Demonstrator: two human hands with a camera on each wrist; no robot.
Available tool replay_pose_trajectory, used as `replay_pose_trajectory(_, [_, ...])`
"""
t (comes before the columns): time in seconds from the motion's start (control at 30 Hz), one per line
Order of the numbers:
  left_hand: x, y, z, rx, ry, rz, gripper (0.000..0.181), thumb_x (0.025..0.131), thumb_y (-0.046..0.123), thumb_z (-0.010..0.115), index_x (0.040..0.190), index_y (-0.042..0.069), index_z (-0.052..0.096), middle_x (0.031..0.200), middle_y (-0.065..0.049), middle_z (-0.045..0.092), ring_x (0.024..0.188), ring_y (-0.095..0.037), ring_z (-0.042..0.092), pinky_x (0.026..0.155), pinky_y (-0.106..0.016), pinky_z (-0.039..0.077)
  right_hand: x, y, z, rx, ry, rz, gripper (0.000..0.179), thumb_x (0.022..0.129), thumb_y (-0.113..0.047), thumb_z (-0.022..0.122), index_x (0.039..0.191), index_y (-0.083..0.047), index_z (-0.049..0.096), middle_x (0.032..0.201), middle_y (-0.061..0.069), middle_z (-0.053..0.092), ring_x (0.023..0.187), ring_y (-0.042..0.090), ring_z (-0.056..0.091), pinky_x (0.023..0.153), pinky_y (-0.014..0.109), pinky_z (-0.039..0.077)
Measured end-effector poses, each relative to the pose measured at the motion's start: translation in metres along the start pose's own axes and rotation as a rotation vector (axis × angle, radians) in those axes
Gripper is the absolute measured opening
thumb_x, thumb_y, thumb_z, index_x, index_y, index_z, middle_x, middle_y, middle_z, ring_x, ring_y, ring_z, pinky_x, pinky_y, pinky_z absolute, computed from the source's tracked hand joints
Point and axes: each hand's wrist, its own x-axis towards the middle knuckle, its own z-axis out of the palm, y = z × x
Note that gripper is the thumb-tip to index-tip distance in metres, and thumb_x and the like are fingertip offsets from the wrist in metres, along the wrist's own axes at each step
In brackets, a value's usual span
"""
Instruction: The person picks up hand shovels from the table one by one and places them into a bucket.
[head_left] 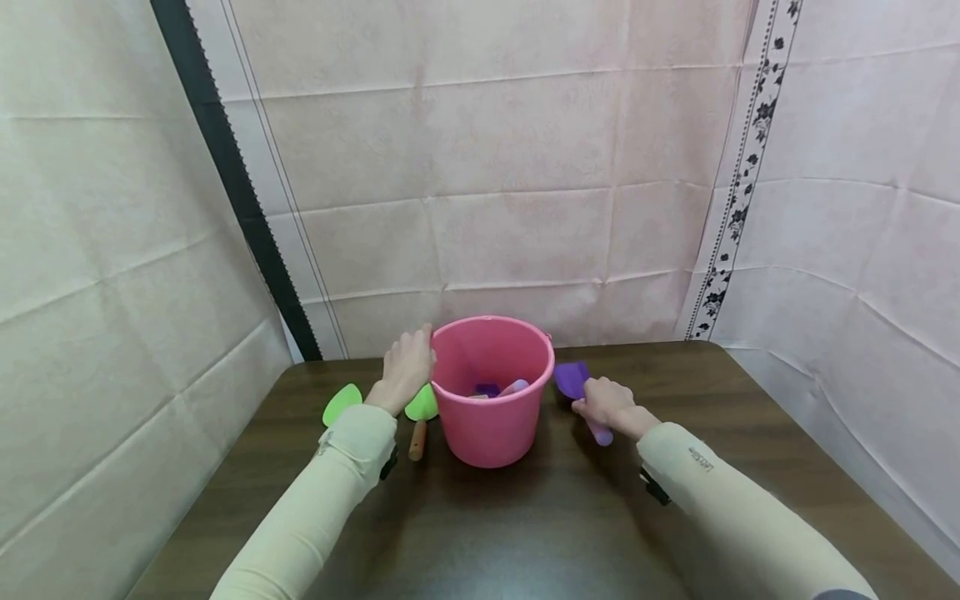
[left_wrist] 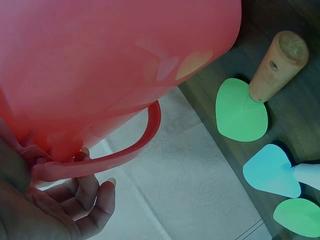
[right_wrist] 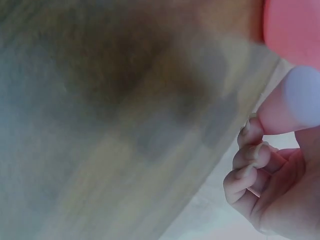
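A pink bucket (head_left: 489, 433) stands upright on the table. My left hand (head_left: 407, 371) grips its rim on the left side, where the bucket's pink handle (left_wrist: 120, 161) hangs in the left wrist view. Inside the bucket lie a dark purple piece (head_left: 487, 389) and a lavender handle (head_left: 515, 387), mostly hidden by the rim. To the bucket's right, my right hand (head_left: 611, 403) holds a toy shovel by its handle. Its purple blade (head_left: 572, 379) points away from me. The pink and lavender handle end (right_wrist: 302, 97) sticks out past the fingers in the right wrist view.
Left of the bucket lies a green trowel (head_left: 422, 404) with a wooden handle. Another green blade (head_left: 342, 403) shows beyond the left forearm. A light blue trowel (left_wrist: 272, 171) appears between them in the left wrist view. Cloth curtains (head_left: 517, 242) border the brown table (head_left: 465, 533).
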Motion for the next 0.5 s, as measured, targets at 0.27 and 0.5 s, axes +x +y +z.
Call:
replay_pose_trajectory(0.27, [0.000, -0.002, 0.002, -0.002, 0.008, 0.022, 0.025, 0.094, 0.007, 0.049, 0.117, 0.005, 0.057, 0.090, -0.015, 0.066, 0.080, -0.033, 0.066, 0.062, -0.041, 0.052, 0.006, 0.006, -0.021, 0.016, -0.011, -0.007, 0.039, 0.087, -0.034, 0.060, 0.054, -0.013, 0.057, 0.058, 0.004, 0.059, 0.058, 0.020, 0.059, 0.049, 0.037, 0.043])
replay_pose_trajectory(0.5, [0.002, 0.000, -0.001, 0.012, 0.001, 0.026, 0.024, 0.094, 0.006, 0.049, 0.115, 0.005, 0.058, 0.091, -0.014, 0.066, 0.081, -0.032, 0.065, 0.065, -0.041, 0.052, 0.011, 0.003, -0.041, 0.012, 0.016, -0.020, 0.038, 0.087, -0.035, 0.059, 0.056, -0.014, 0.057, 0.060, 0.004, 0.059, 0.059, 0.020, 0.059, 0.050, 0.037, 0.044])
